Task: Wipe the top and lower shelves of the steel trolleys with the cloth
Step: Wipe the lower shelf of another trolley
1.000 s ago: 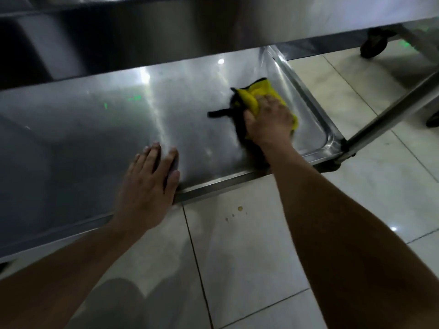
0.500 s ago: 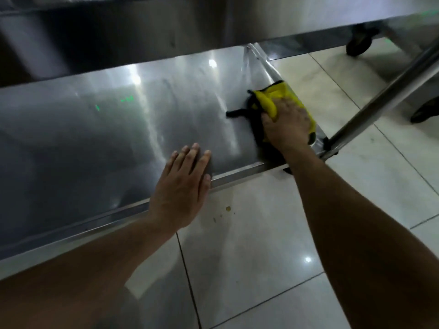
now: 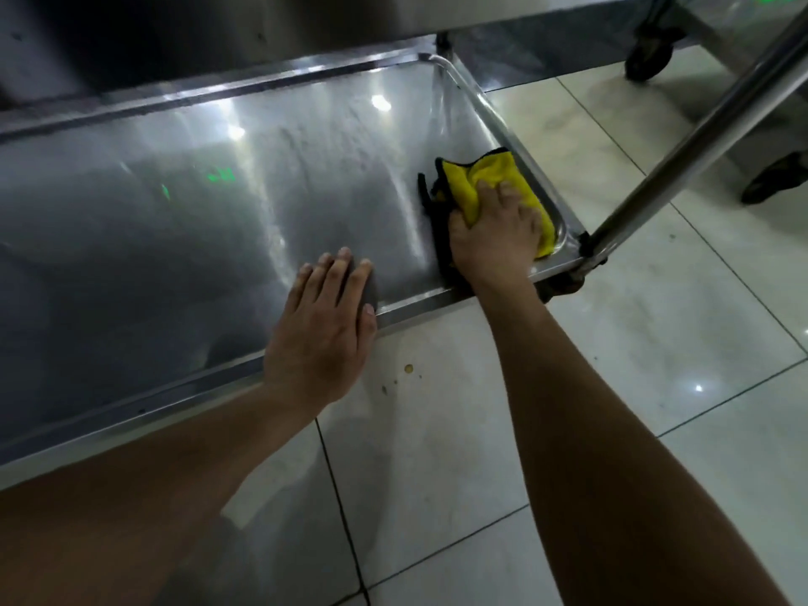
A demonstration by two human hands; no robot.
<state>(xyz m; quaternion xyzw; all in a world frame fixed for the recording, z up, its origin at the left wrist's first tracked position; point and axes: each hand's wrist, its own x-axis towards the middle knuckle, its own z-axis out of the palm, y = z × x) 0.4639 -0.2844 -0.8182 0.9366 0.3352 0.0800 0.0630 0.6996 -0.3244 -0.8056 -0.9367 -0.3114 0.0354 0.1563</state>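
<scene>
- The lower shelf (image 3: 218, 220) of a steel trolley fills the upper left of the view, a shallow tray with a raised rim all round.
- The cloth (image 3: 498, 177), yellow with a black underside, lies bunched in the near right corner of that shelf, close against the right rim.
- The right hand (image 3: 494, 238) presses down on the cloth, its fingers (image 3: 507, 192) curled over the yellow folds and gripping them; the thumb side covers the black part.
- The left hand (image 3: 323, 325) rests flat over the near rim of the shelf, fingers (image 3: 336, 269) straight and close together, tips on the steel, palm over the edge.
- The two hands are near each other, with bare steel between them.
- The upper shelf (image 3: 306, 19) overhangs the far part of the lower one and hides what is behind it.
- A slanted steel upright (image 3: 699, 129) rises from the corner just beside the cloth.
- Pale floor tiles (image 3: 612, 343) lie below; a few small brownish spots (image 3: 409, 368) mark the tile just off the near rim.
- A black caster (image 3: 647, 59) of another trolley stands at the upper right, well apart.
</scene>
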